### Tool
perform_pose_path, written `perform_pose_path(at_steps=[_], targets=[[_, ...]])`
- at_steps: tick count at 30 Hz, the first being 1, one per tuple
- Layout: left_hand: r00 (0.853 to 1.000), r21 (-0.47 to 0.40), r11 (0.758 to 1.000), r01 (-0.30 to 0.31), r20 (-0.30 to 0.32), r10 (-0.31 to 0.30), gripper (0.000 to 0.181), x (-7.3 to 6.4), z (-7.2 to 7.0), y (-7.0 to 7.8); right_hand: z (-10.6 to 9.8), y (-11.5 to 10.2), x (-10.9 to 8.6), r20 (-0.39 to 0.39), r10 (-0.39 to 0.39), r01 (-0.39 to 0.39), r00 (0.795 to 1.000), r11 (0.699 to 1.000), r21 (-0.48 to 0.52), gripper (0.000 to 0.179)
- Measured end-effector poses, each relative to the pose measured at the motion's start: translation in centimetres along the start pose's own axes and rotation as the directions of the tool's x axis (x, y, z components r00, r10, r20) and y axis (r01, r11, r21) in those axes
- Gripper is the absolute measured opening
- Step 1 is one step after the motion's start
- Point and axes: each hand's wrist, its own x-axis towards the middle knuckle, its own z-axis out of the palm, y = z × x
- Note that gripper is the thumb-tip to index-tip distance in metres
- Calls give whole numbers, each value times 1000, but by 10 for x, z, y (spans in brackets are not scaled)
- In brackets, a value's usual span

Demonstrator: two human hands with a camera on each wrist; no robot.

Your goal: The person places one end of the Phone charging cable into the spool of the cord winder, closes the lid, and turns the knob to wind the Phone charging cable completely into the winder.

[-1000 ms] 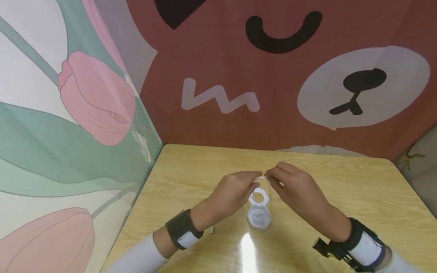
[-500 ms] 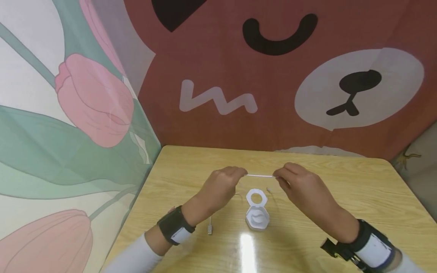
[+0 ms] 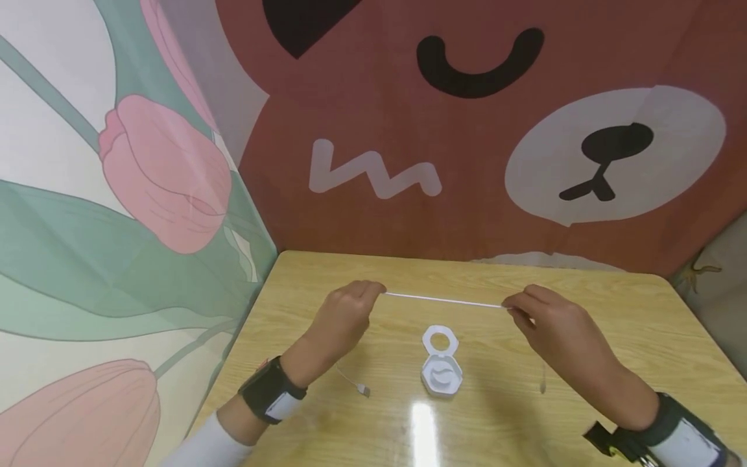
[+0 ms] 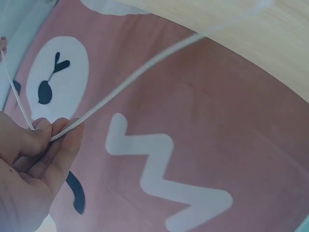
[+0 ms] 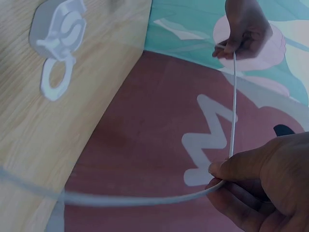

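Note:
A thin white USB cable is stretched almost straight above the table, between both hands. My left hand pinches it between thumb and fingertips, and my right hand pinches it farther right. From the left hand, one end hangs down to a USB plug. Below the right hand dangles the other end with a small connector. The left wrist view shows the cable running through the left fingertips. Under the stretched span, apart from both hands, sits a white hexagonal case with its ring-shaped lid flipped back.
The wooden table meets a backdrop cloth with a brown cartoon bear at its far edge. On the left hangs a tulip-patterned cloth. A bright light reflection lies on the table in front of the case.
Both hands have moved apart, left hand to the left and right hand to the right. The cable span between them has grown from a short bit to a long straight stretch. The case stays put.

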Motion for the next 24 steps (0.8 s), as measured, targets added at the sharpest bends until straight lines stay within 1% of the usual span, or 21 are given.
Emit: perform_pose_path(at_steps=[5,9,14,19,24], targets=[[997,-3,997,81,11,-81,46,-11,-4,-14,-1,7,-7,-9,20,-20,1000,1000,11,37],[992,8,992,126,24,-126,45,-17,-8,-24,-2,12,-10,-10,22,-22,1000,1000,13,38],[983,24,983,181,9,-182,44,-24,-13,-35,-3,13,-13,-10,39,-39,999,999,22,41],[979,25,978,205,-27,-204,39,-31,-15,-40,-1,9,-13,-20,26,-25,999,998,64,41],[975,46,976,211,-78,-207,27,-34,-9,-39,-1,5,-9,-55,-6,9,998,999,42,40]])
